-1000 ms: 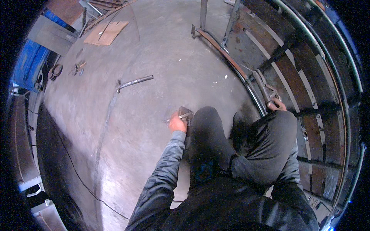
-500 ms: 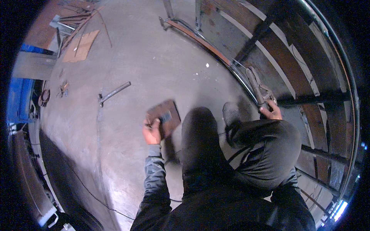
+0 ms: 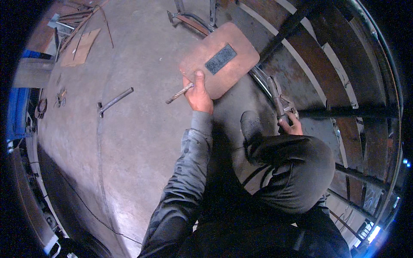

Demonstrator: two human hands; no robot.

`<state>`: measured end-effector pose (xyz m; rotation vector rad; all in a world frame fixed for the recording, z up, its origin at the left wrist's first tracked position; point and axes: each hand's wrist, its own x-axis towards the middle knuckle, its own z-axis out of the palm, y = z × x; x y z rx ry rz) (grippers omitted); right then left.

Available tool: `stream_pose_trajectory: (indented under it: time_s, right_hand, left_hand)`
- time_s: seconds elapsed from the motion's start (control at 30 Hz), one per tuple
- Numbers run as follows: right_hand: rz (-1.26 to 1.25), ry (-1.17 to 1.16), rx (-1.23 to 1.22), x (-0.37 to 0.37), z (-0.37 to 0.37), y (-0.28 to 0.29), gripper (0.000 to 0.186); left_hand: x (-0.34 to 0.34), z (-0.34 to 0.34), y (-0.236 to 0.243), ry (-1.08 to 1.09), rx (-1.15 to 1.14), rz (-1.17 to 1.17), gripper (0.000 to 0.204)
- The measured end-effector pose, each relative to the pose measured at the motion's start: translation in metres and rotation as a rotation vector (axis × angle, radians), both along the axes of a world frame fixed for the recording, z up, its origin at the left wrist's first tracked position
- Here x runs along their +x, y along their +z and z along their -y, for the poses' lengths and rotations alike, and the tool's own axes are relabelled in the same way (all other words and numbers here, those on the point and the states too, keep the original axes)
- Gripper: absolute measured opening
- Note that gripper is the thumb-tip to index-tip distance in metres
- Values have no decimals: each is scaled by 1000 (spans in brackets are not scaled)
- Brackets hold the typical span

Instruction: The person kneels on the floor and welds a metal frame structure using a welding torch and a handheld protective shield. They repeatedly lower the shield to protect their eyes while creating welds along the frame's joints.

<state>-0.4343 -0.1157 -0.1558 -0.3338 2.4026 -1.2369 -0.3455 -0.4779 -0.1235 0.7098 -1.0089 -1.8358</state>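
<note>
My left hand (image 3: 198, 94) is closed on a hand-held welding shield (image 3: 238, 71), a flat brownish board with rounded corners and a dark rectangular window. Its ridged rod handle (image 3: 178, 94) sticks out past my fingers, with the thumb lying against the board. Farther right, my right hand (image 3: 293, 124) is wrapped round the near end of a long grey tool with a lever, which looks like a welding electrode holder (image 3: 279, 99). The tool lies close beside a metal frame tube (image 3: 262, 81); whether they touch is unclear.
A slatted metal frame (image 3: 318, 64) with dark cross bars fills the right side. On the floor to the left lie a hammer (image 3: 116, 102), a piece of cardboard (image 3: 81, 48) and scrap metal rods (image 3: 77, 19). A thin cable (image 3: 86, 204) runs along the lower left.
My left hand has lifted the welding shield up, forward and to the right, its face with the window now turned up to view. The right hand keeps its grip, nearly still.
</note>
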Motion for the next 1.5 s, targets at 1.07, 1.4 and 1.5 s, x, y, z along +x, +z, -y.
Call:
stream_pose_trajectory:
  time_s: [1.07,1.4,1.5]
  right_hand:
    - [120,-112,-6,-5,8,2,51]
    - [281,-75,-13,1,12,23,33]
    - [207,-76,-29,1,3,18,34]
  left_hand:
    - [13,-45,10,-492,-47,-198,55]
    - [55,-35,51,-436,-116,-13,45]
    - [80,-36,76,-336,-160,-6,48]
